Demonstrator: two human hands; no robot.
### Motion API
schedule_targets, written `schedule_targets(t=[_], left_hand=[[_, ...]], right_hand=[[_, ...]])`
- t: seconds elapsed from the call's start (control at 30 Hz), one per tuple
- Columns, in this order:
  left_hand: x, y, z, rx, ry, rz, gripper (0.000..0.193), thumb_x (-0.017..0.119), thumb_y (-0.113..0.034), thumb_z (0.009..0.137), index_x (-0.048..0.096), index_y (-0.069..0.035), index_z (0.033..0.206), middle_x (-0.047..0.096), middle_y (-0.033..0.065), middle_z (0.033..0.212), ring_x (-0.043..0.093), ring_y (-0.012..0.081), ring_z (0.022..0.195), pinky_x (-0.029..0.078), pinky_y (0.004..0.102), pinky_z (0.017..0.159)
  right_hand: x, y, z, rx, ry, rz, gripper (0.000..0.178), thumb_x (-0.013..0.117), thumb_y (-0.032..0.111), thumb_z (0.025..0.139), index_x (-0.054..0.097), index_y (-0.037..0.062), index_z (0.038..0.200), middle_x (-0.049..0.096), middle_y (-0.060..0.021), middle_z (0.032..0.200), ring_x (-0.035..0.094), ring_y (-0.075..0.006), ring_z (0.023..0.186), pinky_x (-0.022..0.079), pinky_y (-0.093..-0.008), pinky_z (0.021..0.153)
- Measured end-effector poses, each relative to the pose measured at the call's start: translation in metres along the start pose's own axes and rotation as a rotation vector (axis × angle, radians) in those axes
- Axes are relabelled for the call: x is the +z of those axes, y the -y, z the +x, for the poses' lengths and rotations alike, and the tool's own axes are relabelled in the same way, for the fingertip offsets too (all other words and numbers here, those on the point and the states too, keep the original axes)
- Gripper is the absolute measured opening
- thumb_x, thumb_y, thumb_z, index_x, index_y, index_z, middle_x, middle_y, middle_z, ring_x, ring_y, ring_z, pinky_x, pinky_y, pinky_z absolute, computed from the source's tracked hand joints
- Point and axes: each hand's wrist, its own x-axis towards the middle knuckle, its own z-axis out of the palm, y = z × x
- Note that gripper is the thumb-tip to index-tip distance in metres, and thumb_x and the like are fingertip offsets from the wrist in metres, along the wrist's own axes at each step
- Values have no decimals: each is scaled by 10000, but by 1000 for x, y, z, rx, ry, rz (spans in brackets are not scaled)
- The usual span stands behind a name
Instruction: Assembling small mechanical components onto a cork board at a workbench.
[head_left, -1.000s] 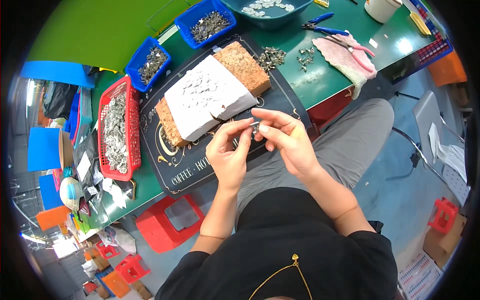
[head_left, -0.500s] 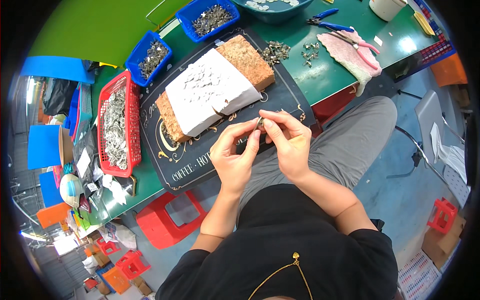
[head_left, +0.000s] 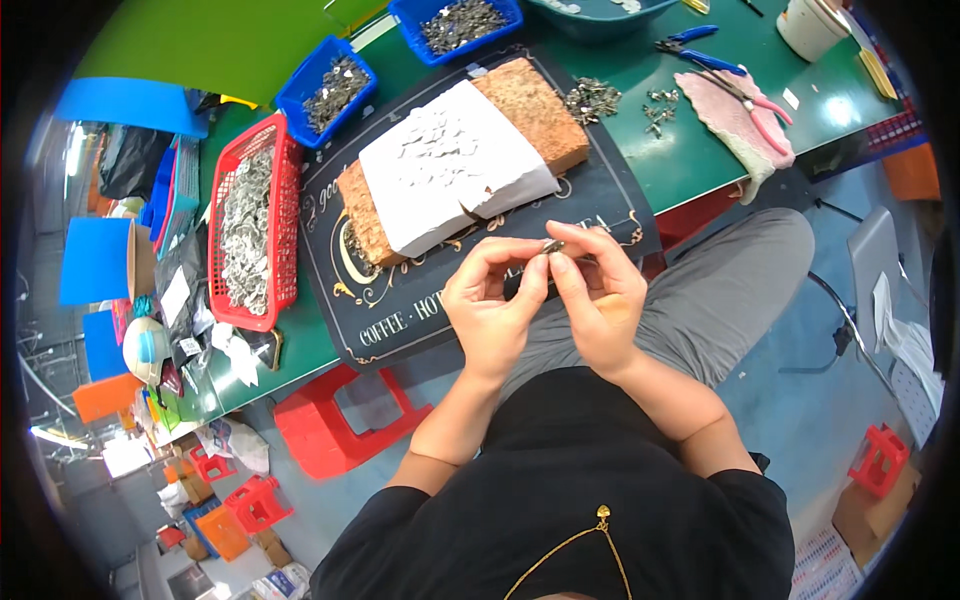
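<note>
Between my two hands is a small dark metal piece (head_left: pixel 553 246), pinched at the fingertips; its exact kind is too small to make out. My left hand (head_left: pixel 497 302) grips it from one side with thumb and forefinger. From the other side, the thumb and fingers of my right hand (head_left: pixel 604 296) close on it. Both hands hover over the near edge of a black printed mat (head_left: pixel 400 310). Just beyond them a white sheet (head_left: pixel 400 220) wraps the middle of an orange-brown brick (head_left: pixel 530 105), with several small pale pieces (head_left: pixel 438 145) on top.
To the left stands a red basket (head_left: pixel 291 220) of metal parts. Two blue trays (head_left: pixel 290 100) of small parts sit behind the mat. At the right, blue-handled pliers (head_left: pixel 690 48) and pink-handled pliers (head_left: pixel 770 125) lie by a pink cloth (head_left: pixel 715 110). A red stool (head_left: pixel 330 440) is below the table.
The view has shifted, so the table appears farther up and to the right. My hands stay together, and the metal piece between the fingertips has turned from upright to flatter.
</note>
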Motion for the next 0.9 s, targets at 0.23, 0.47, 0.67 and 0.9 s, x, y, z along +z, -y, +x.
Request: schedule_targets(t=[0.23,0.47,0.67,0.9], left_hand=[[-11,5,0,-4,-43,-14,126,605,102,827,592,33,930,601,79,942,588,120,863,494,245,778],[-7,4,-3,-37,-93,-79,137,609,102,806,571,20,909,591,73,919,581,119,845,488,251,779],[-16,7,-6,160,-61,80,143,637,94,774,581,25,887,590,82,896,576,126,833,475,249,757],[-31,-3,-15,65,-91,-32,122,643,72,817,600,27,921,613,99,937,596,140,889,486,267,807]], right_hand=[[-10,4,13,271,222,164,239,638,-22,885,606,-60,1119,643,-85,971,631,-120,879,539,-245,755],[-8,5,14,288,217,183,177,635,-54,874,617,-67,1049,655,-98,970,653,-141,897,548,-254,780],[-6,20,14,154,296,-7,116,612,-79,874,620,-70,989,647,-109,952,647,-140,907,536,-238,784],[4,20,31,-165,389,-406,106,696,2,792,637,18,879,639,-68,870,583,-197,871,442,-319,812]])
